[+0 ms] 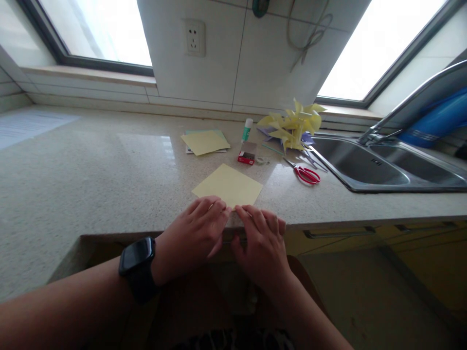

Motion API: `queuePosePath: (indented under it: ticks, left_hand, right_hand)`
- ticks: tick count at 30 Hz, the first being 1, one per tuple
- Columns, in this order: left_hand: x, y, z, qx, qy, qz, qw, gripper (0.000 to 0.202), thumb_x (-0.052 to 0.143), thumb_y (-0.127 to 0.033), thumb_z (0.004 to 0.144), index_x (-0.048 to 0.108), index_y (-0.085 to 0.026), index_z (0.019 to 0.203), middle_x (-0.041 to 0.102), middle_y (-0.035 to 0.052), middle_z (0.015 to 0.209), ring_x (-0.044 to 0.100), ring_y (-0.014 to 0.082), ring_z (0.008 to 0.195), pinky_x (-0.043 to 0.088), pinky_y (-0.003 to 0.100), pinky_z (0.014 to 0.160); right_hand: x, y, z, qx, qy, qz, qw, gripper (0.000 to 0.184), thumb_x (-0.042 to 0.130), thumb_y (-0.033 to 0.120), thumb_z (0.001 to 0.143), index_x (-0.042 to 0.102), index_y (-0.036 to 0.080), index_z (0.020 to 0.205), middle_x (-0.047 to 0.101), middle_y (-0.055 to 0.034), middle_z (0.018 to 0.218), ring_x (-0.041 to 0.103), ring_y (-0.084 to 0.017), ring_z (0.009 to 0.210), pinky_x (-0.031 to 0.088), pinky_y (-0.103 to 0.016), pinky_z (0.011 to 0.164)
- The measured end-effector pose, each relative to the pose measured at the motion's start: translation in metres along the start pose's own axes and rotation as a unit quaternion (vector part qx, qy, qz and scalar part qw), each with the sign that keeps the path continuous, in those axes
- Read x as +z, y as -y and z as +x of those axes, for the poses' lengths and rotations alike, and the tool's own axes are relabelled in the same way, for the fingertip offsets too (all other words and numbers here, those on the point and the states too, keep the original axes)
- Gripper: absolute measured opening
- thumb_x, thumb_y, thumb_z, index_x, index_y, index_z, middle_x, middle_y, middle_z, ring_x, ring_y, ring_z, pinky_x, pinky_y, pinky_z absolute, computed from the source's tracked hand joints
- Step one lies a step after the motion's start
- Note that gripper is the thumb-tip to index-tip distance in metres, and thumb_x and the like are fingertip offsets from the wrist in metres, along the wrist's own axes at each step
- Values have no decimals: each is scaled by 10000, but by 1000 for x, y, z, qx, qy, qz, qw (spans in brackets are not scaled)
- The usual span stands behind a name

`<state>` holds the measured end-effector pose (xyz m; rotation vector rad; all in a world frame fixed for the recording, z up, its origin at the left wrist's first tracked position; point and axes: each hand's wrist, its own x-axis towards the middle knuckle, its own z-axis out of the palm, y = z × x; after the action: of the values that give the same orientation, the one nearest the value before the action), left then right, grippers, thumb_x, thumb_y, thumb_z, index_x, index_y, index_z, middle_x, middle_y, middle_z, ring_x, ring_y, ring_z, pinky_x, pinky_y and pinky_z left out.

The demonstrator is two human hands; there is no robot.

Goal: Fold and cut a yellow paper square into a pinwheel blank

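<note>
A square sheet of pale yellow paper [228, 185] lies on the counter near its front edge, turned so that one corner points at me. My left hand [199, 224], below a wrist with a black watch [137, 257], has its fingers bent together at that near corner. From the other side my right hand [260, 238] meets it, fingertips closed on the same corner. The two hands almost touch there. Their fingers cover the near edges of the paper, so I cannot tell whether the corner is folded.
Behind the paper lie a stack of coloured sheets [206, 142], a glue stick [247, 129], a small red box [246, 156] and a roll of clear tape [262, 161]. Right of these are red-handled scissors [306, 174], yellow paper pinwheels [292, 124] and a steel sink [350, 184]. A printed sheet [29, 124] lies far left.
</note>
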<state>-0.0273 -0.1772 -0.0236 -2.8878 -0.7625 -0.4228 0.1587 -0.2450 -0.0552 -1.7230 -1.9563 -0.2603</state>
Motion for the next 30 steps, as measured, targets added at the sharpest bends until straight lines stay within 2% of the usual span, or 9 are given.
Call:
queuePosePath:
  ticks: [3,12,19,30]
  left_hand:
    - [2,0,1,4,-9,-19,1000,478,568,-195,915,551,-50,1370,576,178,1348,462,355,1346,423,491,1148]
    - [3,-1,3,28,-14,-15,999,471,559,-165,907,565,6,1345,609,226,1349,550,360,1310,443,488,1154]
    - [2,-3,3,3,-8,-27,1000,511,571,-136,873,546,-7,1367,560,247,1425,532,345,1343,453,473,1148]
    - [4,-2,2,-11,3,-36,999,603,569,-149,863,481,-13,1444,475,264,1508,469,353,1402,427,483,1163]
  right_hand:
    - [-2,0,-2,-5,-3,-3,1000,458,595,259,884,596,189,1337,667,-63,1298,513,-293,1132,355,-471,961]
    - [-7,5,-6,-3,-8,0,1000,403,560,243,931,610,186,1327,690,-54,1271,534,-266,1111,357,-448,964]
    - [-8,6,-2,6,16,-50,999,463,562,265,911,606,195,1367,637,-75,1353,551,-272,1032,360,-464,902]
    - [-8,5,5,12,40,-65,997,549,604,310,862,576,203,1400,632,-84,1272,519,-289,1012,350,-473,871]
